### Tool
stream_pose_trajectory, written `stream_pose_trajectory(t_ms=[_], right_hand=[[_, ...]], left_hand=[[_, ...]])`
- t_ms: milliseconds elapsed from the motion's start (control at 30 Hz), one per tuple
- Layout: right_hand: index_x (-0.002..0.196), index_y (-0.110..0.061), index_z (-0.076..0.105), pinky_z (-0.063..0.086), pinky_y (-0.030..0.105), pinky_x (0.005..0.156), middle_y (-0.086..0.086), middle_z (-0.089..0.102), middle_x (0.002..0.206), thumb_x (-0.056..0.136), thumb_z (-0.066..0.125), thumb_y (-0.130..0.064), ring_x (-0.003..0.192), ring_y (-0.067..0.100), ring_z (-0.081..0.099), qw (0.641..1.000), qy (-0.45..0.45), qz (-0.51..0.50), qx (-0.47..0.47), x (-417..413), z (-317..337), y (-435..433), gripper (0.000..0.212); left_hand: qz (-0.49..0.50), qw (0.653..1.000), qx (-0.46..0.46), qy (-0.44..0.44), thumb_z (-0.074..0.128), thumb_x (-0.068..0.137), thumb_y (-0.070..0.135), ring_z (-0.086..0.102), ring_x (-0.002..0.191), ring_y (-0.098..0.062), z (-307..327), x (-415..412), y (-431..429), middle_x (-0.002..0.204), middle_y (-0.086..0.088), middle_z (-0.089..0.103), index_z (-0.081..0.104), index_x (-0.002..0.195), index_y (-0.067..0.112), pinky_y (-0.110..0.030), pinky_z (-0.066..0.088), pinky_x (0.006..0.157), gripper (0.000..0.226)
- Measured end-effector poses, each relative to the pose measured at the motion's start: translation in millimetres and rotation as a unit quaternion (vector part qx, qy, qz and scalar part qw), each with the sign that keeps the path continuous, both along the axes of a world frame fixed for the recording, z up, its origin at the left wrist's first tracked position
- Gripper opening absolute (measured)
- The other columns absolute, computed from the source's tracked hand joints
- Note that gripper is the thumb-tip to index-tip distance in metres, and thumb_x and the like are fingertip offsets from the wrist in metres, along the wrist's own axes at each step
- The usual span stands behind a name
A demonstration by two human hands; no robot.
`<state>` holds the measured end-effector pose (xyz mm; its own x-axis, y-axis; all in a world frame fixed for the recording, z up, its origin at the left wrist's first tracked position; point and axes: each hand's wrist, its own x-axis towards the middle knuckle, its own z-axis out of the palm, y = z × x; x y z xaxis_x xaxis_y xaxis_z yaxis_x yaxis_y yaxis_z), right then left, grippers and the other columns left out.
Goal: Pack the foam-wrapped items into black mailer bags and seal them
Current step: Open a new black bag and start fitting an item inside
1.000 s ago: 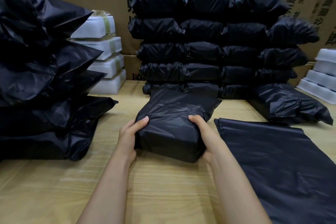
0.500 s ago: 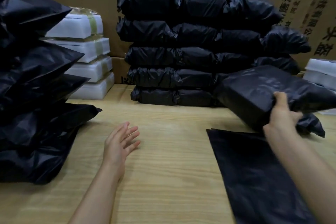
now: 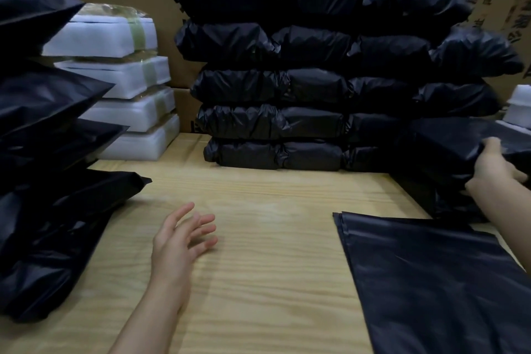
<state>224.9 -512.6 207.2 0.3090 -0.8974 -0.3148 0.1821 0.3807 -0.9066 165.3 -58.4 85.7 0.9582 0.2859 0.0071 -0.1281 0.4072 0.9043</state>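
Fingers (image 3: 205, 218) of the left hand (image 3: 178, 238) are lying loose and spread just over the wooden table (image 3: 273, 267), holding nothing. The right hand (image 3: 494, 169) is gripping a full black bag (image 3: 448, 146) at the far right, just beside the big stack of full bags (image 3: 316, 80) at the back. An empty bag (image 3: 431, 282) is lying flat on the table, near the front right. White foam packs (image 3: 129, 77) are sitting in a pile at the back left.

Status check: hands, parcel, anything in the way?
Left hand open, empty. Right hand grips packed parcel at far right. Empty mailer lies flat, nothing on it.
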Motion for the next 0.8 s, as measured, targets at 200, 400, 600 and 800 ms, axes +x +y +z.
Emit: stream_pose_trajectory(t_ms=[200,400,600,800], right_hand=[[0.151,-0.013,0.015,0.035,0.046,0.108,0.005,0.024,0.154,0.071,0.054,-0.07,0.135,0.029,0.035,0.986,0.123,0.087,-0.075,12.9,-3.8,-13.0,0.105],[0.152,-0.011,0.004,0.02,0.053,0.114,0.011,0.006,0.159,0.074,0.034,-0.084,0.142,0.038,0.015,0.961,0.214,0.097,-0.146,-1.3,-10.1,-17.2,0.111],[0.147,-0.014,0.022,0.022,0.052,0.109,0.022,0.019,0.152,0.086,0.038,-0.067,0.138,0.042,0.018,0.662,0.385,0.255,-0.591,-78.4,-53.1,57.3,0.082],[0.151,-0.026,0.012,0.006,0.047,0.116,-0.001,0.002,0.16,0.096,0.028,-0.056,0.147,0.02,0.0,0.523,0.471,0.379,-0.601,-153.0,-130.3,83.5,0.065]], left_hand=[[-0.006,1.0,0.024,-0.01,0.05,0.093,0.006,0.067,0.079,-0.023,0.3,-1.6,-2.0,0.09,-0.016,0.07,0.056,0.12,0.01,-0.036,0.054,0.067,0.028],[-0.006,1.0,0.005,-0.001,0.05,0.095,0.01,0.066,0.078,-0.023,3.9,-2.9,-1.6,0.09,-0.017,0.069,0.055,0.119,0.01,-0.027,0.057,0.056,0.025],[-0.003,1.0,0.007,0.016,0.049,0.097,0.01,0.065,0.079,-0.022,7.6,-5.0,-3.6,0.089,-0.015,0.067,0.053,0.121,0.008,-0.025,0.057,0.055,0.025],[0.002,0.999,0.037,0.025,0.048,0.097,0.007,0.062,0.076,-0.021,11.3,-9.4,-8.4,0.088,-0.014,0.066,0.052,0.121,0.008,-0.022,0.055,0.055,0.025]])
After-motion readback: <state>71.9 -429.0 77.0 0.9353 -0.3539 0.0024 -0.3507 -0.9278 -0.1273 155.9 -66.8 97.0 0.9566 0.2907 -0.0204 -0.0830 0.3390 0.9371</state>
